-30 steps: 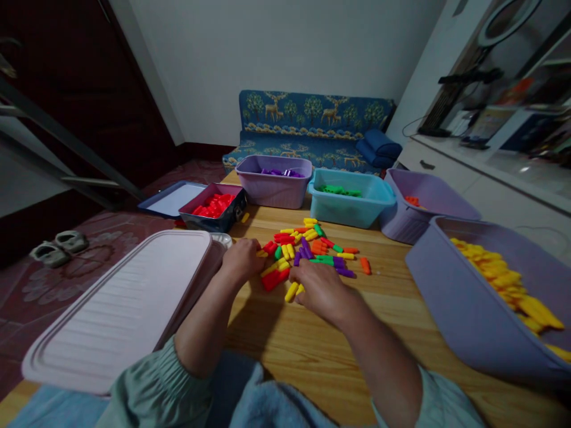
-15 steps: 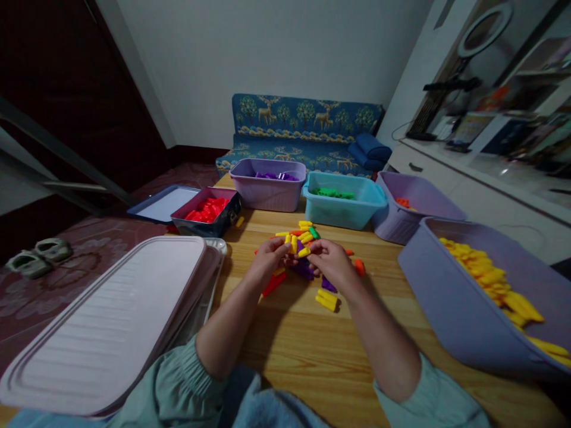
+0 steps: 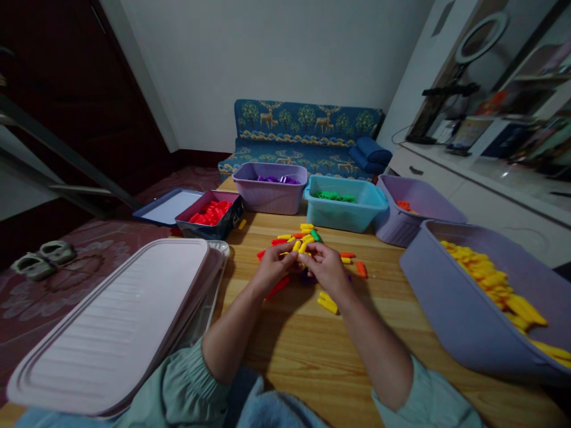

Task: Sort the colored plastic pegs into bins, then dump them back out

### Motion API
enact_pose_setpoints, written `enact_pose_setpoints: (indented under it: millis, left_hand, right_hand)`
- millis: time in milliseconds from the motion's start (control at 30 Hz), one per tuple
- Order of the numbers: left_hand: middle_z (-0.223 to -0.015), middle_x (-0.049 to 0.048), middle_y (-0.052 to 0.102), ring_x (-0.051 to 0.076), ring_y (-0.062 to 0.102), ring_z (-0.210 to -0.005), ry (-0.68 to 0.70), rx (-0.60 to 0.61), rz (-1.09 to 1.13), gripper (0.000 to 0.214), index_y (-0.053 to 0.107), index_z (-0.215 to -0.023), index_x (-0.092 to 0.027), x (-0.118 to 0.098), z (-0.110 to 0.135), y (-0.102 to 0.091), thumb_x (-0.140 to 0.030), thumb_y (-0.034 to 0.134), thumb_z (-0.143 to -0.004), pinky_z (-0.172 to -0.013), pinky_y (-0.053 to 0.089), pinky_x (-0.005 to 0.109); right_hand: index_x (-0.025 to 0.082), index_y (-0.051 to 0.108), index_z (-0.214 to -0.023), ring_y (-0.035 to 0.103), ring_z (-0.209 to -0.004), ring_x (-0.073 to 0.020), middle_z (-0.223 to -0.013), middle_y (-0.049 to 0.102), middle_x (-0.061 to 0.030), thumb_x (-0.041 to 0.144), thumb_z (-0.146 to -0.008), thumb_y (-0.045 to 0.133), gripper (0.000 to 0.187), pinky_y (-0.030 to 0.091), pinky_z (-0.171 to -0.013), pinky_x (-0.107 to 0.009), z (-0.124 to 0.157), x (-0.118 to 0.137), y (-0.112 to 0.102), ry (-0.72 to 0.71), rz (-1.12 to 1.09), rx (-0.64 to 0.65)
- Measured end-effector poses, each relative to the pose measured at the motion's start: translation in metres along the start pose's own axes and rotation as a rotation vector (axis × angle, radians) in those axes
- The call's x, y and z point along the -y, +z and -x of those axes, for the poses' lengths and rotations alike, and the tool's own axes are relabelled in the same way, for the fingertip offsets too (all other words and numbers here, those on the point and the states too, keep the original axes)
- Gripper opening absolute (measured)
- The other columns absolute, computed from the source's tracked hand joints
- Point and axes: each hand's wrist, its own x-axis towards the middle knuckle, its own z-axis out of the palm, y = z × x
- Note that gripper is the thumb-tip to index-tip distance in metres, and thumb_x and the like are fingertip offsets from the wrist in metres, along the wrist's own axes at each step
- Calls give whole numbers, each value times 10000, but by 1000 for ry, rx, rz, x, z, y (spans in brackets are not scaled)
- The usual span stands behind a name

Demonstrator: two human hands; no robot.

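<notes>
My left hand (image 3: 276, 266) and my right hand (image 3: 326, 265) meet over the middle of the wooden table. Each is closed, pinching small yellow plastic pieces (image 3: 302, 246) that touch or nearly touch between the fingertips. Around and beneath them lies a loose pile of pieces: red ones (image 3: 277, 288) by the left hand, a green one (image 3: 315, 235) behind, purple ones partly hidden under the palms. To the right of my right hand lies an orange piece (image 3: 361, 270). Joined yellow pieces (image 3: 328, 302) rest in front of my right wrist.
Bins stand around: a purple-filled lilac bin (image 3: 270, 196), a turquoise bin (image 3: 345, 214) with green pieces, a lilac bin (image 3: 397, 224) with orange ones and a large bin (image 3: 450, 303) with yellow ones. A tin (image 3: 209, 230) holds red pieces. Stacked lids (image 3: 116, 327) lie at left.
My hands have drawn closer together, bringing the right hand's yellow piece against those in the left. The view has shifted slightly.
</notes>
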Motion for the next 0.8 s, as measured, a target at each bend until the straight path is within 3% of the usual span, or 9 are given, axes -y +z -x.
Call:
enact_pose_setpoints:
  millis: [167, 367, 567, 800]
  left_hand:
    - [-892, 77, 745, 135, 624, -648, 149, -11, -101, 488, 734, -1009, -127, -1, -2, -2, -376, 816, -598, -572, 469, 210]
    - [-850, 85, 746, 162, 641, -669, 206, -42, -177, 471, 732, -984, -118, 1, -3, -4, -406, 799, -618, -583, 471, 224]
    - [-975, 94, 734, 196, 664, -814, 250, -48, -296, 436, 720, -1029, -136, 5, -5, -8, -402, 757, -685, -714, 498, 257]
    - [-965, 96, 736, 203, 663, -820, 264, -75, -364, 425, 716, -1027, -127, 7, -4, -9, -401, 742, -702, -721, 497, 265]
  right_hand:
    - [189, 614, -889, 449, -397, -75, -589, 569, 59, 448, -679, 724, 351, 366, -353, -189, 3, 4, 0, -18, 13, 7]
    - [189, 625, -884, 505, -420, -90, -576, 581, 49, 472, -683, 711, 358, 445, -395, -199, 2, 3, 1, -20, 29, -7]
    - [173, 617, -854, 528, -432, -86, -585, 598, 41, 464, -671, 699, 354, 467, -413, -196, 2, 5, -1, -10, 3, -42]
    - [175, 607, -859, 518, -433, -82, -603, 602, 36, 448, -680, 708, 342, 391, -373, -167, 0, 2, -2, -27, 63, -16]
